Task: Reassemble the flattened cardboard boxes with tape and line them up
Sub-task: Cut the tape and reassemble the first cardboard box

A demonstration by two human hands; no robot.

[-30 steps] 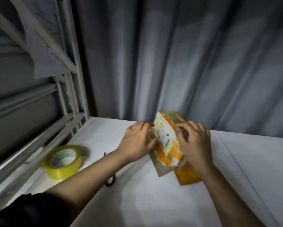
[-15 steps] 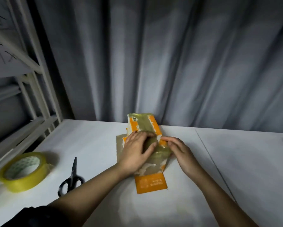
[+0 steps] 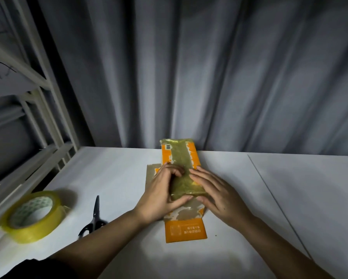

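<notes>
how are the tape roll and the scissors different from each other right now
The tape roll is a fat yellowish see-through ring; the scissors are thin, dark and flat. The tape roll sits far left by the white frame; the scissors lie nearer the left hand, blades shut and pointing away. Both rest untouched on the white table.

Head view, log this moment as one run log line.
orange box flat on table | left hand fingers curled on it | right hand pressing flat | tape roll, scissors idle

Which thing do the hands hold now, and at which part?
Both hands, left hand and right hand, rest on the flattened orange cardboard box, at its taped middle.
</notes>
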